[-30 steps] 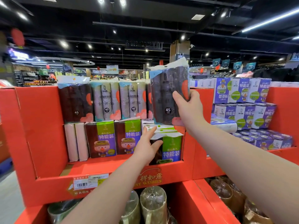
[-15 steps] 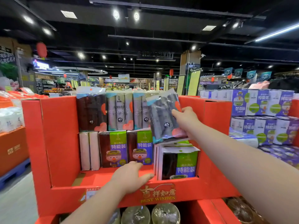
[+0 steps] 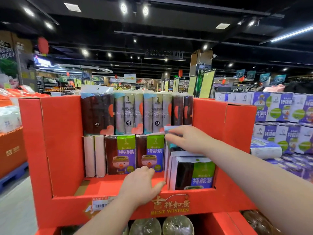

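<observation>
A red cardboard display shelf (image 3: 61, 150) holds upright packs of rolled bags. My right hand (image 3: 188, 139) grips a dark pack of rolls (image 3: 171, 144) and holds it tilted on top of the green-and-purple boxes (image 3: 196, 173) at the shelf's right end. The pack is mostly hidden under my fingers. My left hand (image 3: 142, 185) rests open on the shelf's front lip, fingers pointing right, in front of two boxes with a cartoon character (image 3: 122, 153). Dark and grey packs of rolls (image 3: 128, 114) stand in a row on top.
Purple-and-white boxed stock (image 3: 279, 119) is stacked to the right. An orange crate (image 3: 11, 150) with white packs stands at the left. Clear-wrapped round items (image 3: 162, 226) sit in the bin below the shelf. Store aisles stretch behind.
My right hand has lowered the dark pack from beside the top row down onto the boxes at the right. My left hand stayed on the front lip. The camera moved back slightly.
</observation>
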A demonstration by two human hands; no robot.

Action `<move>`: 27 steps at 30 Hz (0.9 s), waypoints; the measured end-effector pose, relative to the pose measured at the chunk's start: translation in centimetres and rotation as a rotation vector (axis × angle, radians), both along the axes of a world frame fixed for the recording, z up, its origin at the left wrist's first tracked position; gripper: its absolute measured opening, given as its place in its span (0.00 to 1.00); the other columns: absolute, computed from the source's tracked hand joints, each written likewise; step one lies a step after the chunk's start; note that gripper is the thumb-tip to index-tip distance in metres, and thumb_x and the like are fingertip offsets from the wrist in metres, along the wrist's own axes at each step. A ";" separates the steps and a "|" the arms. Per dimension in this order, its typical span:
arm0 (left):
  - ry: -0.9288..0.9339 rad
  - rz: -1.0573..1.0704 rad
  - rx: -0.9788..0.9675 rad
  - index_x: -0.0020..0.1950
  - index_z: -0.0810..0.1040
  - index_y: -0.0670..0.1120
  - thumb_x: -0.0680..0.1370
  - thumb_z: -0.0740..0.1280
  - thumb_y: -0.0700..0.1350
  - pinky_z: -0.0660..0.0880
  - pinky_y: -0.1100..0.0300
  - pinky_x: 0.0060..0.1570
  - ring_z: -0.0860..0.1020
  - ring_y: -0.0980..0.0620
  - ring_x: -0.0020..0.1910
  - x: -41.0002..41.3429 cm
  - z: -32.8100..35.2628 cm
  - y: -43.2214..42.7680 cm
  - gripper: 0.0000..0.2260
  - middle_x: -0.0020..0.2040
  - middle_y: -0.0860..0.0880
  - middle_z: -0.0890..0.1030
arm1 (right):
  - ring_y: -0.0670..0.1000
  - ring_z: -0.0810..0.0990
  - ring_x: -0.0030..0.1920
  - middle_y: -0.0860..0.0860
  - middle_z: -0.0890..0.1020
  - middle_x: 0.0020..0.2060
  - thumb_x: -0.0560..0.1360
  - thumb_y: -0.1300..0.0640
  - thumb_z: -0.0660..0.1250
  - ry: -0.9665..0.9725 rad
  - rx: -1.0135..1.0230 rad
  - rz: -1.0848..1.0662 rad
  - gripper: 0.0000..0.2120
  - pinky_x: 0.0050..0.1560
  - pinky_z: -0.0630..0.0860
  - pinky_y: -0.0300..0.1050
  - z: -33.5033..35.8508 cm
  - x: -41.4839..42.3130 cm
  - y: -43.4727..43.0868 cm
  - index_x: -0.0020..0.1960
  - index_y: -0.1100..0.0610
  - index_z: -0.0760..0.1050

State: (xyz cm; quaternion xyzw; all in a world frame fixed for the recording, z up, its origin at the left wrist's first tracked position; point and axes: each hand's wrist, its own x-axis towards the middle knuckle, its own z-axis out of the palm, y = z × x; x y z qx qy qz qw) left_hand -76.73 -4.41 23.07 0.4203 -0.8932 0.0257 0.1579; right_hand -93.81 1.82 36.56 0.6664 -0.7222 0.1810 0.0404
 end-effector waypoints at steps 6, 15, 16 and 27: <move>-0.006 -0.013 0.001 0.66 0.71 0.51 0.76 0.54 0.66 0.70 0.55 0.60 0.73 0.50 0.62 0.0 0.2 0.1 0.26 0.61 0.51 0.74 | 0.53 0.70 0.68 0.46 0.70 0.70 0.75 0.34 0.57 0.348 0.088 -0.031 0.28 0.61 0.69 0.49 -1.1 -1.0 1.4 0.73 0.41 0.61; -0.007 -0.016 0.019 0.62 0.74 0.49 0.78 0.55 0.63 0.71 0.54 0.58 0.73 0.48 0.61 0.3 0.7 1.1 0.22 0.59 0.49 0.75 | 0.54 0.74 0.62 0.50 0.77 0.61 0.74 0.37 0.60 0.311 0.041 -0.109 0.23 0.56 0.67 0.51 -1.8 -0.2 1.8 0.62 0.50 0.70; -0.006 -0.016 0.030 0.61 0.74 0.49 0.78 0.55 0.62 0.72 0.54 0.57 0.73 0.48 0.61 0.4 0.7 1.2 0.22 0.59 0.49 0.75 | 0.54 0.74 0.62 0.50 0.76 0.61 0.73 0.37 0.60 0.304 0.040 -0.133 0.23 0.57 0.66 0.52 -1.7 0.1 1.9 0.62 0.50 0.70; -0.105 -0.019 -0.062 0.65 0.70 0.47 0.79 0.57 0.59 0.69 0.49 0.60 0.70 0.44 0.64 2.6 2.0 3.9 0.21 0.63 0.46 0.72 | 0.58 0.70 0.64 0.53 0.73 0.62 0.75 0.43 0.63 0.544 -0.179 -0.252 0.24 0.63 0.66 0.56 -3.6 4.5 5.0 0.66 0.54 0.69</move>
